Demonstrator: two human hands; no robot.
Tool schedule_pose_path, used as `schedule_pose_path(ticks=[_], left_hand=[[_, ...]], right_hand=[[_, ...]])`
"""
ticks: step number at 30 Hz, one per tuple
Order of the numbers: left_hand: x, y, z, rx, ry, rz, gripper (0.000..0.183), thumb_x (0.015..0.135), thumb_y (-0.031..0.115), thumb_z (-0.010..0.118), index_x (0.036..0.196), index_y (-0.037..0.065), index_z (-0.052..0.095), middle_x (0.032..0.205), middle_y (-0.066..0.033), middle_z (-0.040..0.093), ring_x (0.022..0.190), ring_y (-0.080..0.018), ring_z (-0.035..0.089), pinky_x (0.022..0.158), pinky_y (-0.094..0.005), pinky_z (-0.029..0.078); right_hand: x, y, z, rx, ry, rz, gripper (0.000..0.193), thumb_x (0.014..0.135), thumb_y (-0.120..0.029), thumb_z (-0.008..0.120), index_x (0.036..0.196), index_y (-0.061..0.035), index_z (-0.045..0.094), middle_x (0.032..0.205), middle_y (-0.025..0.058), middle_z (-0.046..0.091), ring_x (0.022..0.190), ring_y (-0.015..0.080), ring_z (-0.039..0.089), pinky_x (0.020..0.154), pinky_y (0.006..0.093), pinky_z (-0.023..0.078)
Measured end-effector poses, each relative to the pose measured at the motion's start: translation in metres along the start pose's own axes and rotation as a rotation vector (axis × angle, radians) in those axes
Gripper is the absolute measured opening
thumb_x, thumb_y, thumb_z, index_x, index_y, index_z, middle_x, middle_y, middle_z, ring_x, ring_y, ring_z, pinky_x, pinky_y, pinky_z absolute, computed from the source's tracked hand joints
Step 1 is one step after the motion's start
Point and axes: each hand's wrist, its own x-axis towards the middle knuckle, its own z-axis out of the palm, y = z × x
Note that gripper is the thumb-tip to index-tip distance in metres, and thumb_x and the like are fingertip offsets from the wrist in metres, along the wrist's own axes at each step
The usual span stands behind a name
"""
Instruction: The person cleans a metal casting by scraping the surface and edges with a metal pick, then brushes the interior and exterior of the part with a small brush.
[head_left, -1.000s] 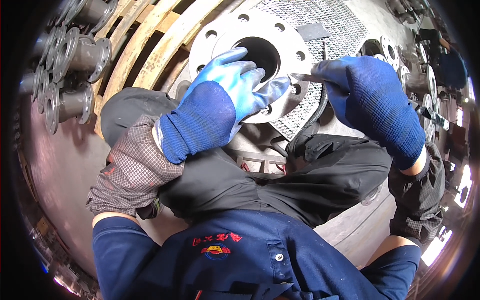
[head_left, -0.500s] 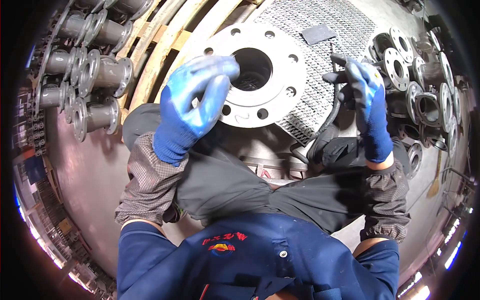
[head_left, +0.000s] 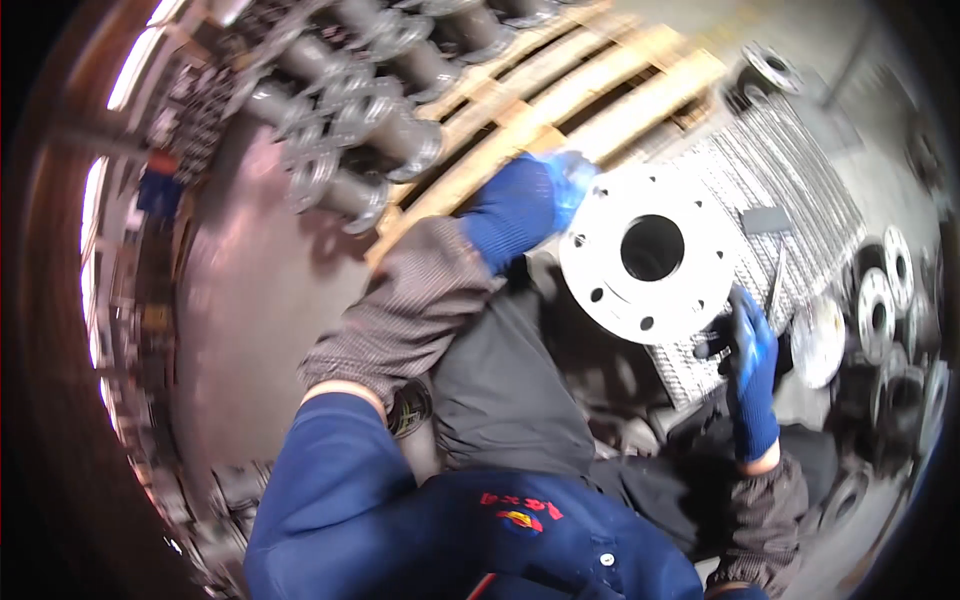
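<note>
A pale, round metal flange (head_left: 592, 262) with a central bore and a ring of bolt holes faces up in front of me, beside a ridged metal mat (head_left: 800, 165). At its far left rim is my left hand (head_left: 568, 190), in a blue coated glove. Motion smears its fingers, so its grip cannot be made out. My right hand (head_left: 752, 345), gloved alike with dark fingertips, is at the near right rim. Its fingers are apart, one close to the rim and others pointing left below it; whether they touch the flange is unclear.
A small dark grey block (head_left: 767, 220) lies on the mat. Wooden pallet slats (head_left: 620, 85) run behind the flange. Grey flanged pipe pieces (head_left: 380, 125) stand at the far left, and more flanged parts (head_left: 877, 315) crowd the right. My bent legs (head_left: 505, 390) are close below the flange.
The view has swung left, so the scene sits further right and turned. My left hand has moved from over the flange to its far left rim; my right hand has come to its near right rim.
</note>
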Motion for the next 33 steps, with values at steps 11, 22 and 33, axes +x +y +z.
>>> schedule_pose_path(ticks=[11, 22, 33], left_hand=[[0.025, -0.012, 0.053, -1.096, -0.302, -0.719, 0.046, 0.093, 0.04, 0.049, 0.106, -0.001, 0.064, 0.1, -0.0139, 0.066, 0.089, -0.0169, 0.063, 0.08, -0.0312, 0.05], [0.055, -0.19, -0.022, -0.961, 0.5, -0.398, 0.043, 0.093, 0.036, 0.052, 0.067, 0.001, 0.052, 0.059, 0.0012, 0.047, 0.053, -0.0097, 0.043, 0.05, -0.0268, 0.037], [0.08, -0.409, -0.103, -0.176, 0.43, -0.544, 0.038, 0.088, 0.03, 0.062, 0.111, 0.001, 0.062, 0.091, -0.0067, 0.067, 0.075, -0.0149, 0.064, 0.07, -0.0282, 0.051]], right_hand=[[0.042, -0.012, 0.008, -0.881, 0.058, -0.732, 0.029, 0.082, 0.006, 0.051, 0.111, 0.0102, 0.054, 0.108, 0.0238, 0.06, 0.097, 0.0357, 0.061, 0.081, 0.0363, 0.05], [0.253, -0.081, 0.158, -0.194, -0.19, -0.47, 0.033, 0.089, -0.014, 0.049, 0.112, 0.0087, 0.057, 0.081, 0.0032, 0.059, 0.068, 0.0097, 0.055, 0.059, 0.024, 0.045], [0.446, -0.031, 0.371, -0.469, -0.264, -0.895, 0.006, 0.078, -0.007, 0.063, 0.079, -0.0059, 0.058, 0.074, 0.0105, 0.06, 0.06, 0.0237, 0.061, 0.051, 0.0333, 0.047]])
